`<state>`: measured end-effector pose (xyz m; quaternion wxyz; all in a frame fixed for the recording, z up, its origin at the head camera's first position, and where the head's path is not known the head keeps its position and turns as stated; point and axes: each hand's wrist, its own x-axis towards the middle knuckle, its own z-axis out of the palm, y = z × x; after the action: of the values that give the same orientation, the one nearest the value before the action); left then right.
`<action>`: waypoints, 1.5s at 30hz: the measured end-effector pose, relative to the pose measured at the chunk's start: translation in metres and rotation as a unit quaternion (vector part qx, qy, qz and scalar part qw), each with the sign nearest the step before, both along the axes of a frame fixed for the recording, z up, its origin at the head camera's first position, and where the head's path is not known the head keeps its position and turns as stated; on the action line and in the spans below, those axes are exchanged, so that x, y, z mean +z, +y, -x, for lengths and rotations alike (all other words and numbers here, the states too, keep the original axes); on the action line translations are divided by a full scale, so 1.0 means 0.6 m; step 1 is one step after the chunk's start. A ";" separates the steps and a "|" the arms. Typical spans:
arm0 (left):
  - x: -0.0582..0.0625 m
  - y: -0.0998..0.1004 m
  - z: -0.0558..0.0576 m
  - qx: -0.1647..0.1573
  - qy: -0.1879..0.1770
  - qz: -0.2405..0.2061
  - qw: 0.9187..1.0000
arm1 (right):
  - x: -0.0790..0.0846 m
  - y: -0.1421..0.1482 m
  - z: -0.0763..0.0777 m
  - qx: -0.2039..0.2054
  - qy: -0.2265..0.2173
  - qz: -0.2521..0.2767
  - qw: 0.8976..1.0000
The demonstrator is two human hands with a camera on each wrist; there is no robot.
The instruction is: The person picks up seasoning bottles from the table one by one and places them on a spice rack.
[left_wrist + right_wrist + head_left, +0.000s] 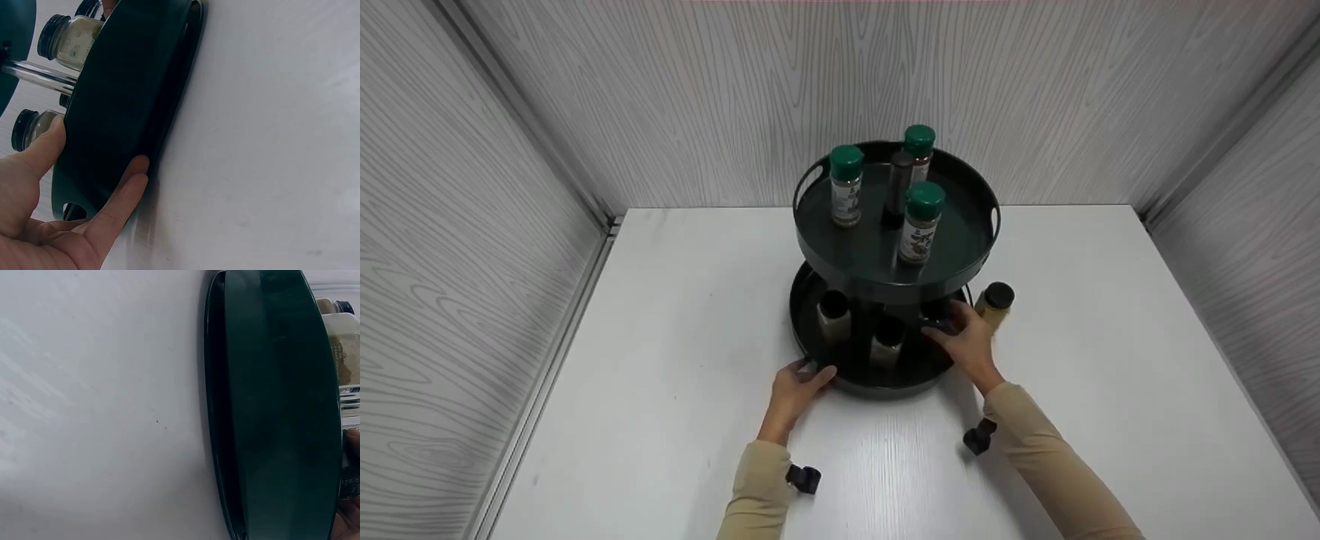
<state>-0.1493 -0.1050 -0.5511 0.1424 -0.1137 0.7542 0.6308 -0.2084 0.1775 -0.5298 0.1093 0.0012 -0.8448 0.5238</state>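
Note:
A dark green two-tier round tray stand has an upper tray above a lower tray. My left hand grips the lower tray's rim at front left, thumb over the edge and fingers along the outer wall in the left wrist view. Reaching in under the upper tray, my right hand holds a black-lidded jar by its sides at the lower tray's right. Two more black-lidded glass jars, one at left and one at front, stand on the lower tray.
The upper tray carries green-capped spice bottles, among them one at left and one at front, around a dark post. Outside the stand, at right, is a black-lidded jar with yellowish contents. Grey wood-grain panels border the white table.

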 end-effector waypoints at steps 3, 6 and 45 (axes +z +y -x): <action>0.000 0.000 0.000 0.004 -0.001 -0.001 1.000 | 0.000 -0.001 -0.002 0.000 0.001 -0.002 1.000; -0.001 0.001 0.001 0.005 -0.001 -0.003 1.000 | 0.000 -0.003 -0.002 -0.002 -0.001 0.001 1.000; 0.000 0.008 -0.003 0.033 0.037 0.006 0.999 | 0.052 0.037 -0.070 -0.068 0.112 0.069 0.989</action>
<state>-0.1475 -0.0999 -0.5513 0.0925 -0.1160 0.7584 0.6346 -0.1661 0.1996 -0.4984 0.2378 -0.0049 -0.7875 0.5686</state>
